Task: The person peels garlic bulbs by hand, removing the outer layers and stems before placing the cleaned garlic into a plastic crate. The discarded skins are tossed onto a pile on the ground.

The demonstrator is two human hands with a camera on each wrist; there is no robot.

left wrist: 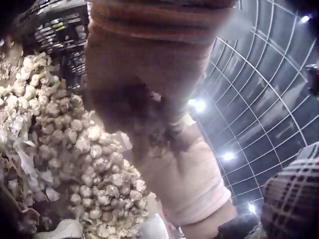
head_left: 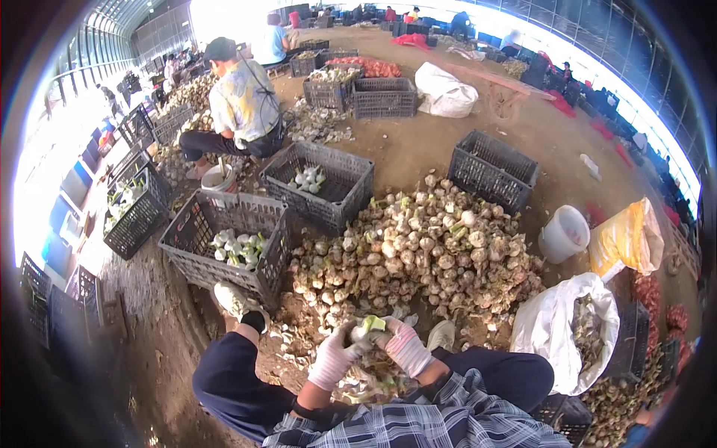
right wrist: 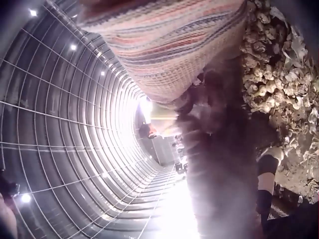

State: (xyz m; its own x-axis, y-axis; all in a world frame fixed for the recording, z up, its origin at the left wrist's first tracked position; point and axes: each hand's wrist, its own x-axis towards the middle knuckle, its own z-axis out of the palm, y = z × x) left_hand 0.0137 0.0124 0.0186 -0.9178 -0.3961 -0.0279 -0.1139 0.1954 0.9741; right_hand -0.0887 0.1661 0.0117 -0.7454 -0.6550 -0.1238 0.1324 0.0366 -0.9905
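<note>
Both gloved hands meet over my lap in the head view. My left hand (head_left: 337, 352) and my right hand (head_left: 403, 345) together grip one pale bulb with a green cut stem (head_left: 369, 327). A big heap of earthy bulbs (head_left: 418, 250) lies on the ground just beyond the hands. In the left wrist view the glove (left wrist: 149, 74) fills the frame beside the bulb heap (left wrist: 75, 149). The right wrist view shows only the striped glove (right wrist: 174, 45), blurred; the fingers are hidden there.
Dark plastic crates (head_left: 224, 246) (head_left: 321, 183) with a few cleaned bulbs stand left of the heap, another crate (head_left: 493, 170) behind it. A white bucket (head_left: 564, 233), a yellow bag (head_left: 626, 237) and a white sack (head_left: 560, 328) sit right. A seated person (head_left: 239, 104) works ahead.
</note>
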